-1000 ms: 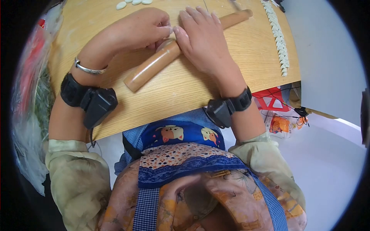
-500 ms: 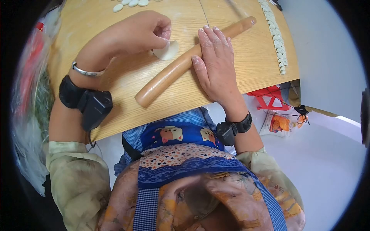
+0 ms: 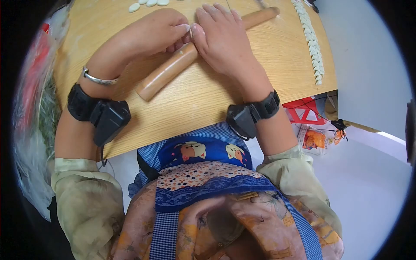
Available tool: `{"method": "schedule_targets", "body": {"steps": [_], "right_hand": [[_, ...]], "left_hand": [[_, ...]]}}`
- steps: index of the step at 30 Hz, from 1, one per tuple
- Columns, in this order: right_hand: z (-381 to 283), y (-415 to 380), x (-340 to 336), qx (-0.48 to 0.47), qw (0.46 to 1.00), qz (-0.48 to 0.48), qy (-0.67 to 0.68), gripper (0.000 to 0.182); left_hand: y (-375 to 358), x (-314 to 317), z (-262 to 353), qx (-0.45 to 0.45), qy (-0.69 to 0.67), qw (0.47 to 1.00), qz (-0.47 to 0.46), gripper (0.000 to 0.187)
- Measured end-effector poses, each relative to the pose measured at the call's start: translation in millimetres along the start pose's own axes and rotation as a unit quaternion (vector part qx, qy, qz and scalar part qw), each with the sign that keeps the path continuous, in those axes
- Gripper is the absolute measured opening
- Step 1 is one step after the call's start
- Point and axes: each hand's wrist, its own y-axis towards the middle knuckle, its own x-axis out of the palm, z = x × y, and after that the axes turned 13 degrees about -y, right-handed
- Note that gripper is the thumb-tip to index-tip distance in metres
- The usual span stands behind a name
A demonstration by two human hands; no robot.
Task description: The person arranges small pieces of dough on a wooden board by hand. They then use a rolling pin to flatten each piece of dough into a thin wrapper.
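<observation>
A wooden rolling pin [image 3: 167, 73] lies slantwise on the table. My right hand [image 3: 225, 41] rests flat across its middle, palm down, fingers stretched out and dusted with flour. Beside it my left hand [image 3: 158, 32] is closed, its thumb and fingertips right at the pin and close to my right thumb. The round dough wrapper seen in my left fingers a moment ago is now mostly hidden behind the hands and the pin.
Several small flattened dough rounds [image 3: 134, 7] lie at the far edge of view. A long row of overlapping pale dough pieces [image 3: 313, 43] runs along the table's right side. Plastic bags [image 3: 37, 117] stand left of the wooden table [image 3: 186, 104]; a red plastic stool [image 3: 303, 113] is below right.
My right hand and the rolling pin have moved up and left, toward my left hand. My left fingers have turned down, and the dough wrapper has gone out of sight.
</observation>
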Motion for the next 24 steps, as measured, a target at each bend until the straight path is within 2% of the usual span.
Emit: {"method": "schedule_targets", "body": {"steps": [3,5,7,11,15,18,20,24], "right_hand": [[-3,5,7,0.017,1.000,0.011,-0.004,0.051],[-1,3,3,0.020,1.000,0.011,-0.007,0.050],[4,-10,-15,0.012,0.999,-0.030,0.019,0.051],[8,-49,-34,0.025,0.999,-0.030,0.020,0.053],[11,-76,-47,0.044,0.997,-0.041,0.039,0.058],[11,-81,-47,0.055,0.996,-0.046,0.054,0.059],[12,-81,-47,0.057,0.996,-0.045,0.057,0.059],[11,-79,-46,0.054,0.996,-0.052,0.054,0.058]], "left_hand": [[0,-1,2,0.007,-0.004,1.000,0.016,0.035],[3,-4,6,-0.020,0.053,0.998,-0.018,0.028],[0,-1,7,0.002,0.076,0.997,-0.014,0.023],[1,4,6,0.038,0.156,0.987,-0.010,0.013],[0,2,9,0.025,0.171,0.985,-0.030,0.012],[2,-2,5,0.032,0.095,0.994,-0.049,0.011],[4,0,4,0.000,-0.126,0.987,-0.100,0.008],[-5,4,13,-0.043,-0.198,0.976,-0.076,0.006]]}}
